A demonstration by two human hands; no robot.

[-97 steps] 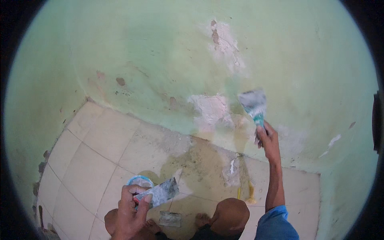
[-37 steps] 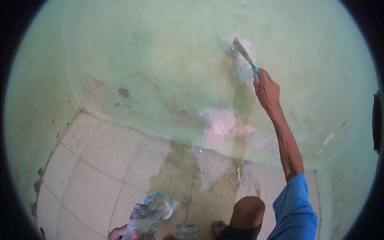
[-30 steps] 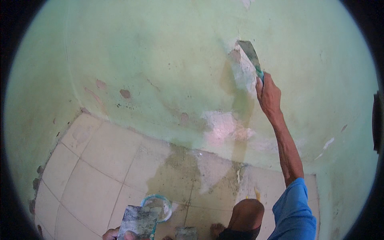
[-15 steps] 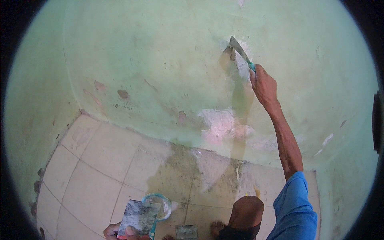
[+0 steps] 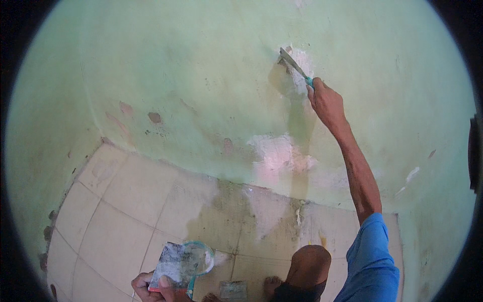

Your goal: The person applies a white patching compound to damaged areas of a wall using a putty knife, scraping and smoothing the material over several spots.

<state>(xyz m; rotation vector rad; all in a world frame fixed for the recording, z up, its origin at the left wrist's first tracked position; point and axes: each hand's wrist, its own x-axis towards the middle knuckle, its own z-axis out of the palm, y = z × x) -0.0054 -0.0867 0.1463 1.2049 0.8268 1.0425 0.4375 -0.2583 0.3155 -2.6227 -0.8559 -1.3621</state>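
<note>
Stretched out to the wall [image 5: 191,65], my right hand [image 5: 327,103] is closed around the teal handle of a putty knife [image 5: 297,64]. Its blade lies at a slant against a whitish patch [image 5: 301,58], with the tip at the patch's left edge. Low in the view, my left hand [image 5: 158,289] grips a flat, smeared grey plate [image 5: 171,261] with a red edge, thumb on top. Close beside the plate is a round container with a light-blue rim [image 5: 211,264], partly hidden by it; whether my left hand touches it I cannot tell.
A larger white and pinkish patch [image 5: 274,153] marks the wall lower down. Pale floor tiles [image 5: 121,216] meet the wall, dusty and shadowed in the middle. My bent knee [image 5: 309,264] is at lower right, and a small grey plate [image 5: 233,291] lies near my feet.
The putty knife and my right hand have shifted slightly left along the wall patch. The plate in my left hand has risen a little and now overlaps the blue-rimmed container differently.
</note>
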